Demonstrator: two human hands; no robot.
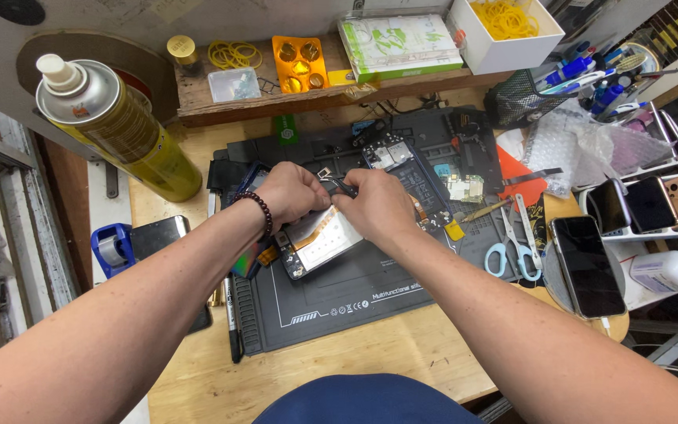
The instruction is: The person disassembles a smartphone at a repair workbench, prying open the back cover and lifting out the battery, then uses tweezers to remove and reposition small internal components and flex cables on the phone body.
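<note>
- Head view: left hand (293, 192), dark bead bracelet at the wrist, pins an opened smartphone with pale exposed back (317, 242) on a black rubber repair mat (339, 294); right hand (378, 206) pinches slim dark metal tweezers (339, 184) over the phone's top edge.
- Risk, as judged: a tweezer slip could gouge the orange flex ribbon (418, 209).
- Small loose parts might roll off among the blue-handled scissors (512, 247).

2 hands (292, 195), 1 spray can (115, 126), 1 scissors (512, 247).
</note>
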